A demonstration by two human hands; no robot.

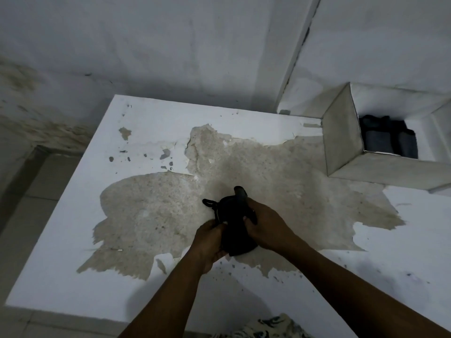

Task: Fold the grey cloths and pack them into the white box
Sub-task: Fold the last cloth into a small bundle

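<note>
A dark grey cloth (234, 223) is bunched into a small bundle above the middle of the table. My left hand (208, 242) grips its lower left side, fingers curled round the fabric. My right hand (264, 228) holds its right side, fingers wrapped into the cloth. A loop of fabric sticks out at the bundle's upper left. The white box (341, 142) stands open at the table's back right. Folded grey cloths (388, 140) lie inside it, partly hidden by its near wall.
The white table (73, 252) has a large patch of peeled paint exposing a rough beige surface. Its left edge drops to a tiled floor. A white wall rises behind it. Patterned fabric shows at the bottom edge of the view.
</note>
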